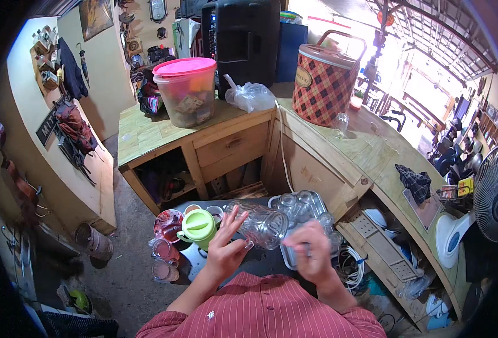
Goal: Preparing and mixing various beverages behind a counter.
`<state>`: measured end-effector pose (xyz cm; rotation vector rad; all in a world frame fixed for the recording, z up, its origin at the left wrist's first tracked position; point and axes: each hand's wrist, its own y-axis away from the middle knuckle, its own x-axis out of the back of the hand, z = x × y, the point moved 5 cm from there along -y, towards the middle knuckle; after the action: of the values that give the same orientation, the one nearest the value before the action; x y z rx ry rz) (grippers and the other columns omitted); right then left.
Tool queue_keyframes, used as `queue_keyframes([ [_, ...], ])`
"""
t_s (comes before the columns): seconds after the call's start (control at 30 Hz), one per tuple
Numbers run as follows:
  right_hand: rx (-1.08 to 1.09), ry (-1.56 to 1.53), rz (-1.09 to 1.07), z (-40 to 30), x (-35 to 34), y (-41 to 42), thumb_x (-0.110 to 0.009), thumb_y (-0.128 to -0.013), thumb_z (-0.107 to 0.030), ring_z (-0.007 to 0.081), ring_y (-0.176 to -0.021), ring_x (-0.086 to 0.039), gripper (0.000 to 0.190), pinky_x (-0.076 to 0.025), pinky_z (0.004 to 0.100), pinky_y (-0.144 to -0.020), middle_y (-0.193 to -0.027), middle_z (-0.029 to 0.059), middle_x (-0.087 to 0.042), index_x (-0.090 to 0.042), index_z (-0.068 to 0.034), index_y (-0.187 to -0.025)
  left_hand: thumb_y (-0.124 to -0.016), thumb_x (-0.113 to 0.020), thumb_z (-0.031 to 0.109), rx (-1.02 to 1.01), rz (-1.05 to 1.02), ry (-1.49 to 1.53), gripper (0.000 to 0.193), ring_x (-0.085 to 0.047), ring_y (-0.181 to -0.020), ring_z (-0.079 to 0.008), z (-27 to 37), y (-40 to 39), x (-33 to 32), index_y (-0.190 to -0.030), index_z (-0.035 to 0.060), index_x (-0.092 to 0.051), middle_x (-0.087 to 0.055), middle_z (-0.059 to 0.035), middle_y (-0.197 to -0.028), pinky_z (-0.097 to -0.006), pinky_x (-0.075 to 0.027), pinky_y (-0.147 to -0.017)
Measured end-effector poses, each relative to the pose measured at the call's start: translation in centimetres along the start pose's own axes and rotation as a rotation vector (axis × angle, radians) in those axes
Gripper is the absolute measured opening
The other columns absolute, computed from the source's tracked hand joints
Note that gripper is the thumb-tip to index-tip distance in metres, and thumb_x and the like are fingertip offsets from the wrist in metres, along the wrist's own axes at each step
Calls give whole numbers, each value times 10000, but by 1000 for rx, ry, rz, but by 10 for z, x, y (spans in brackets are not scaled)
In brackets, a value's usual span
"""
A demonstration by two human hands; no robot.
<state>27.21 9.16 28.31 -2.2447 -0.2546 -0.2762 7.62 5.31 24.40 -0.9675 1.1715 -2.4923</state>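
Observation:
My left hand [227,249] is around the handle side of a clear patterned glass pitcher [261,224], which lies tilted on its side above a dark tabletop. Close to the pitcher's right end is my right hand [312,251], blurred, its fingers curled; whether it holds anything cannot be told. Behind that hand a metal tray [289,255] bears several upside-down clear glasses [304,197]. Left of the pitcher stand a lime-green lidded jug [199,226], a bowl with red contents [168,226] and two glasses of pinkish drink [165,250].
A wooden counter [232,135] curves around the front and right. On it are a pink-lidded plastic tub [185,93], a plastic bag [251,97], a plaid cooler [325,84], a glass [340,126], a dark checked cloth [413,183] and a fan [491,198]. Coiled white cable [352,268] hangs right of the tray.

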Motion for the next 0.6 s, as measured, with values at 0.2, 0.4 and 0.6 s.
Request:
queue_keyframes([
  [0.2, -32, 275, -29, -3, 31, -21, -616, -826, -87, 237, -813, -548, 54, -383, 385, -802, -869, 36, -654, -626, -89, -880, -662, -772, -5, 115, -28, 118, 258, -456, -1291, -401, -2, -2, -3, -604, -15, -520, -535, -232, -1319, -492, -415, -1019],
  [0.4, 80, 373, -225, -21, 7, -37, -606, -829, -87, 230, -825, -534, 93, -387, 365, -799, -825, 37, -645, -671, -98, -894, -697, -794, 19, 286, -130, 408, 366, -612, -1137, -292, -5, 2, -13, -587, -15, -446, -554, -231, -1302, -337, -525, -853],
  [0.6, 83, 343, -316, -20, -4, -39, -647, -763, -24, 213, -740, -513, 111, -369, 361, -796, -805, 37, -638, -674, -100, -839, -740, -790, 38, 451, -131, 630, 388, -582, -1170, -273, -8, 7, -14, -601, -15, -432, -553, -218, -1309, -322, -510, -852],
])
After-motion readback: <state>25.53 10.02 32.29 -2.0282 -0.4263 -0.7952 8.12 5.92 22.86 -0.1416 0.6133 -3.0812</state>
